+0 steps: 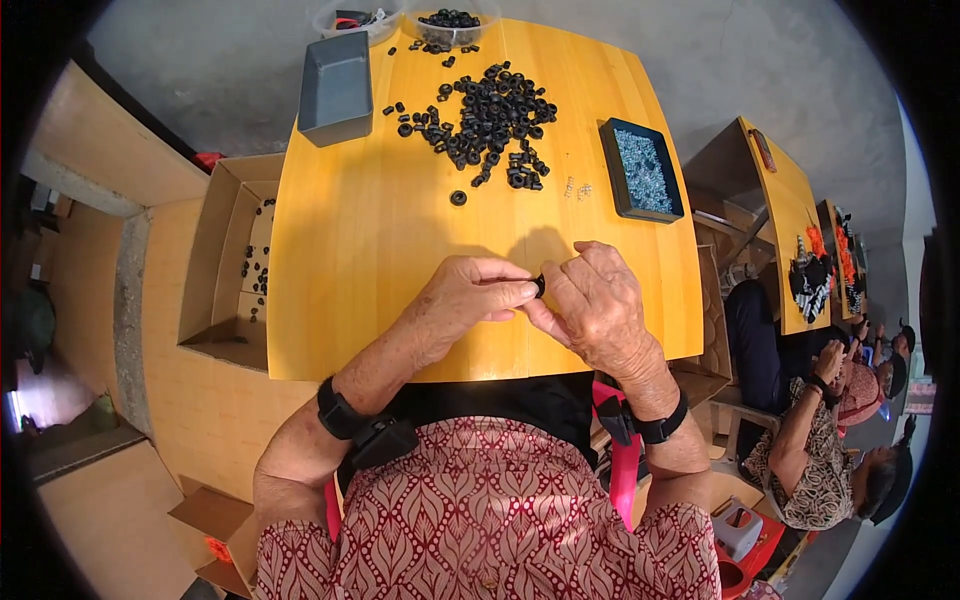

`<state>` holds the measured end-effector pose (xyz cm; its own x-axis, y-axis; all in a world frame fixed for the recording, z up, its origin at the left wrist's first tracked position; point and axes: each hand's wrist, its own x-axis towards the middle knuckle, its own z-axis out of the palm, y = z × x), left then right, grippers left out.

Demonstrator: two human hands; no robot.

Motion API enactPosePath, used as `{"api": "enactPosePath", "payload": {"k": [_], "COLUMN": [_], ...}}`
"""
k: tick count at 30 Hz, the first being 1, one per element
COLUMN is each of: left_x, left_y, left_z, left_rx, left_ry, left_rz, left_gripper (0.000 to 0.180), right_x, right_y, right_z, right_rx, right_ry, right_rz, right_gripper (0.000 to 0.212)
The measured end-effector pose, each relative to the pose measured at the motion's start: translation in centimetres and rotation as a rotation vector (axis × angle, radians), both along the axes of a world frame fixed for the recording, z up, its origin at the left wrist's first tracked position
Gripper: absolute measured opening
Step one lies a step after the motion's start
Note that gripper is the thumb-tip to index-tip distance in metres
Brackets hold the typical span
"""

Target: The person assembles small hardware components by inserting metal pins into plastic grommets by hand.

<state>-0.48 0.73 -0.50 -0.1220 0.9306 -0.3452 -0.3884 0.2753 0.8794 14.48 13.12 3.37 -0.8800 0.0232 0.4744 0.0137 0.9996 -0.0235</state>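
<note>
Above the near part of the yellow table, my left hand and my right hand meet. Between their fingertips sits a small black ring-shaped part, mostly covered by the fingers. The left thumb and forefinger pinch it from one side, and the right fingers close round it from the other. Farther off lies a heap of black ring-shaped parts, with a single black ring at its near edge. A few tiny clear pieces rest right of the heap.
A black tray of small silvery pieces stands at the table's right. An empty grey bin and a clear bowl of black parts are at the back. Left of the table is a cardboard box. Other people sit at right.
</note>
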Motion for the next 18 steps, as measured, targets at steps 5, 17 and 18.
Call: {"api": "enactPosePath", "payload": {"k": [5,17,18], "left_x": [0.6,0.8,0.6], "left_y": [-0.3,-0.1,-0.1], "left_z": [-1.0,-0.8,-0.7], "left_rx": [0.113,0.051,0.051], "left_ry": [0.067,0.061,0.061], "left_rz": [0.089,0.069,0.070], "left_gripper": [0.029,0.030,0.030], "right_x": [0.2,0.3,0.2], "right_y": [-0.5,-0.8,-0.8], "right_z": [-0.7,-0.4,-0.4], "right_rx": [0.050,-0.064,-0.049], "right_ry": [-0.039,-0.004,0.025], "right_rz": [-0.054,-0.030,-0.023], "right_gripper": [0.032,0.023,0.023]}}
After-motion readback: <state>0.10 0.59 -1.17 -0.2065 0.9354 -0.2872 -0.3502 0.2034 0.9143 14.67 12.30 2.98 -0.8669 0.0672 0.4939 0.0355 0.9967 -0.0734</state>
